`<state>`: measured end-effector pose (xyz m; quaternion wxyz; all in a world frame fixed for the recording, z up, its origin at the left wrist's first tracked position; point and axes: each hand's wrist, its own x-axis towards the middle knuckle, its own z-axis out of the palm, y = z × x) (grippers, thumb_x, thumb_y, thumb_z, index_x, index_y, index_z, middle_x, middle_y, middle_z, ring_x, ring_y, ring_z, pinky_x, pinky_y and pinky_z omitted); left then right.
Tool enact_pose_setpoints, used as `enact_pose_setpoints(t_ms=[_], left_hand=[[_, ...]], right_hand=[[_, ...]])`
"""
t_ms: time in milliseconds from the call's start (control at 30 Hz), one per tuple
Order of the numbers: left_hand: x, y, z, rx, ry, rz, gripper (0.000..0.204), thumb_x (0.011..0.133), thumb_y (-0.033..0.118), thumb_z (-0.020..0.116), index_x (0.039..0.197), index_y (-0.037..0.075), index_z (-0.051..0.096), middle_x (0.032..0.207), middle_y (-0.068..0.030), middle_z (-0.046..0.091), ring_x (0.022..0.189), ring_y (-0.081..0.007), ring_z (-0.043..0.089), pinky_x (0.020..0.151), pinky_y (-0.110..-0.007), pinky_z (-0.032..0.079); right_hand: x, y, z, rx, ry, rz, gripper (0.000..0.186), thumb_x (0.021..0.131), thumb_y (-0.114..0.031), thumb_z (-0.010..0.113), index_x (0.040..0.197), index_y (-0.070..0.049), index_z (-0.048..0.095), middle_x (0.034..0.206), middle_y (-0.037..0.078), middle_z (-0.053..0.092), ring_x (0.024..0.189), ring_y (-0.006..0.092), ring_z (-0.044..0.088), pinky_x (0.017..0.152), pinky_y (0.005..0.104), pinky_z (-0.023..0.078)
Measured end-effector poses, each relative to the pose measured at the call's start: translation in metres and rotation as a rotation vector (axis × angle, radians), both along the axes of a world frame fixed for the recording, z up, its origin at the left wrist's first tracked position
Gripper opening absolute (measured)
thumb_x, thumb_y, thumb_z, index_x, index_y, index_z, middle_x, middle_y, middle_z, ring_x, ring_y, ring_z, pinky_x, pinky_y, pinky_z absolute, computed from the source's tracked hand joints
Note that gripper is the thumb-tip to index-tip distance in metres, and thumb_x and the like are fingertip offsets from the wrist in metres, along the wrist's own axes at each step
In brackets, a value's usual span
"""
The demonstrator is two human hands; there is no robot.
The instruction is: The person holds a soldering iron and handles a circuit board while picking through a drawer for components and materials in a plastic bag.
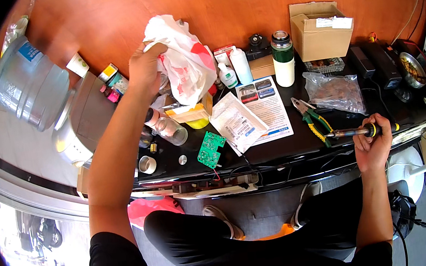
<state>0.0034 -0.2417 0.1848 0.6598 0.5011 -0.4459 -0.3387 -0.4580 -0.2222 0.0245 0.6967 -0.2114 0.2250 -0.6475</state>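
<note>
My left hand (142, 66) is raised over the far left of the black table (280, 148) and grips a crumpled white and red plastic bag (184, 61). At the table's right front edge, my right hand (372, 143) holds a soldering iron (362, 131) with a yellow and black handle, its tip pointing left. Just beside that tip lie green and yellow pliers (314, 121). A small green circuit board (210, 149) lies near the front edge, between my arms.
White sachets (237, 121) and a printed leaflet (269, 106) lie mid-table. Further back stand white bottles (234, 70), a green and white flask (283, 58), a cardboard box (321, 28) and a clear bag of brown bits (335, 93). A water jug (31, 82) is at left.
</note>
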Motion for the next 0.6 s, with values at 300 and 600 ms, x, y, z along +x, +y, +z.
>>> enact_pose_setpoints(t_ms=[300, 600], left_hand=[[-0.039, -0.022, -0.031, 0.1, 0.181, -0.002, 0.03, 0.094, 0.0, 0.052, 0.123, -0.005, 0.049, 0.114, -0.0175, 0.064, 0.102, -0.0318, 0.067, 0.088, -0.044, 0.058], [-0.061, -0.054, -0.043, 0.368, 0.414, -0.107, 0.035, 0.099, 0.012, 0.036, 0.127, -0.002, 0.051, 0.122, -0.0223, 0.061, 0.111, -0.0372, 0.063, 0.098, -0.053, 0.051]], right_hand=[[-0.006, 0.003, 0.005, -0.009, -0.024, 0.005, 0.023, 0.095, -0.027, 0.055, 0.079, -0.009, 0.053, 0.058, 0.0, 0.044, 0.038, 0.0086, 0.027, 0.04, 0.0252, 0.023], [-0.013, 0.003, 0.003, -0.046, -0.009, 0.0, 0.024, 0.095, -0.028, 0.055, 0.079, -0.01, 0.053, 0.058, 0.0, 0.044, 0.038, 0.0084, 0.026, 0.04, 0.0251, 0.022]])
